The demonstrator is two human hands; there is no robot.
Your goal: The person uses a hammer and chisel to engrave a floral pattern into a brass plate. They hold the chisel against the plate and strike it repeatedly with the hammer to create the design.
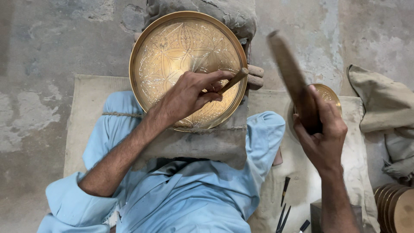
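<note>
A large round brass tray (172, 47) with an engraved floral pattern leans on a padded grey block across my lap. My left hand (194, 92) rests on the tray's lower right part and grips a thin chisel (235, 80) whose tip touches the engraved surface. My right hand (321, 133) is raised to the right of the tray and holds a dark wooden mallet (291, 77), blurred in motion, angled up and to the left above the chisel.
A smaller brass dish (330, 97) lies behind my right hand on a beige cloth mat (90, 103). Several dark chisels (283, 203) lie on the mat at lower right. Stacked brass plates (396, 209) stand at the right edge, below crumpled sacking (384, 101).
</note>
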